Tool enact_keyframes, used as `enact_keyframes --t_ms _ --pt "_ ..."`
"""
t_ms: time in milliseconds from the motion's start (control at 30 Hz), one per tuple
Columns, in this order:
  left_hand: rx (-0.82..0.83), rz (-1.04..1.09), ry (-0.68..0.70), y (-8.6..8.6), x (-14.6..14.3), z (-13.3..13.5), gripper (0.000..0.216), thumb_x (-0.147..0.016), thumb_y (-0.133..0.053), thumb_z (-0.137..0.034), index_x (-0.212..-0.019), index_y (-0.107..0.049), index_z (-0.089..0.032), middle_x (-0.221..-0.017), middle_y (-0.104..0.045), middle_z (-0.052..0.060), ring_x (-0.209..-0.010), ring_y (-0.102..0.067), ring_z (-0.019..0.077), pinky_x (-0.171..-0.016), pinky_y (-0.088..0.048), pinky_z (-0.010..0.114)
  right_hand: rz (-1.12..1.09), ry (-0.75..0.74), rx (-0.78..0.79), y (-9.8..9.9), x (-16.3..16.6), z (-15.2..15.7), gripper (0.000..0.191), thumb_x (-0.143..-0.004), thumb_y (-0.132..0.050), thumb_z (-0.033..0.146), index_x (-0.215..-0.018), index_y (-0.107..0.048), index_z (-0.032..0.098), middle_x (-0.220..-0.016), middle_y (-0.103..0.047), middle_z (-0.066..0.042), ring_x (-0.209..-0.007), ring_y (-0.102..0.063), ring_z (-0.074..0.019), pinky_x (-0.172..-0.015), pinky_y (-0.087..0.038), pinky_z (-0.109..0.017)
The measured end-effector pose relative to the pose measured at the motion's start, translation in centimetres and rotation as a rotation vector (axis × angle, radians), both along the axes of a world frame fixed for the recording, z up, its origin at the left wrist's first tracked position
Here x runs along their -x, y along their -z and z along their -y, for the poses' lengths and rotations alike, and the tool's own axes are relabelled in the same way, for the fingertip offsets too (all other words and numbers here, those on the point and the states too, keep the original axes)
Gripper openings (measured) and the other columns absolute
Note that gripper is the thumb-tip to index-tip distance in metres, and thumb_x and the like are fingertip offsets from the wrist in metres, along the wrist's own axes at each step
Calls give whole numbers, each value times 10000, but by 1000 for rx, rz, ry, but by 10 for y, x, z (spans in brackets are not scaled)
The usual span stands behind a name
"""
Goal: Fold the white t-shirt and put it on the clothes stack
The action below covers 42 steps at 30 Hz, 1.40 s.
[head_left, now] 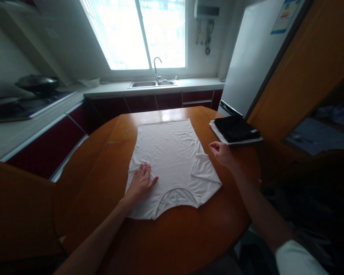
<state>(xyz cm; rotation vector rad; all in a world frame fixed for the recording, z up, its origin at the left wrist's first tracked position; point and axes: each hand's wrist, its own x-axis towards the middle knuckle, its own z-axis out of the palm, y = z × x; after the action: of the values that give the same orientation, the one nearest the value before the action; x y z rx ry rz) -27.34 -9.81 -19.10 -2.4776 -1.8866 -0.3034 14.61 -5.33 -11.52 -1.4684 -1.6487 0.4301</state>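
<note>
Worn white sleeve (298, 259), four o'clock; white shirt (166, 156), mid surface (97, 179), best steadied by light pressure from my left grip (141, 181), spread flat at eight; right grip (219, 151), three o'clock, curled narrow, seemingly empty.

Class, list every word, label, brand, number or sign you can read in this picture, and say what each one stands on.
No text can be read for certain.
Coloured sticker on the refrigerator: too blurred to read.
Small print inside the neck of the white shirt: too small to read.
Pale tag on the folded black cloth: too small to read.
</note>
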Motion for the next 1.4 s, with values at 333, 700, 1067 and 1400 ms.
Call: enact_keyframes --t_ms 333,700,1067,1400 --pt "35 199 522 -87 -88 24 332 -1011 -527 -300 -1318 -641 -243 -1240 -688 77 -1085 -665 207 -956 -538 332 -91 -303 147 30 10 -59 299 -874 -562 380 -765 -731 158 -728 -737 -73 -602 -605 -159 -571 -435 -255" --pt "-25 -103 713 -65 -161 -9 179 -942 -581 -123 -993 -727 -213 -992 -675 45 -923 -620 190 -832 -514 317 -153 -298 157 50 10 -54 557 -944 -471 608 -793 -733 140 -726 -728 -75 -623 -612 -159 -583 -431 -252" --pt "-87 -151 698 -76 -148 2 137 -933 -601 -114 -946 -701 -207 -982 -652 65 -936 -586 216 -805 -472 352 -51 -301 170 43 9 -49 354 -955 -513 368 -776 -732 155 -753 -745 -47 -678 -626 -146 -642 -442 -231" --pt "-48 -65 597 -72 -143 10 202 -988 -529 -176 -1098 -695 -217 -1040 -661 72 -964 -607 215 -832 -490 346 217 -248 69 34 30 -40 230 -896 -658 379 -829 -772 191 -776 -746 -36 -734 -634 -164 -739 -424 -270"
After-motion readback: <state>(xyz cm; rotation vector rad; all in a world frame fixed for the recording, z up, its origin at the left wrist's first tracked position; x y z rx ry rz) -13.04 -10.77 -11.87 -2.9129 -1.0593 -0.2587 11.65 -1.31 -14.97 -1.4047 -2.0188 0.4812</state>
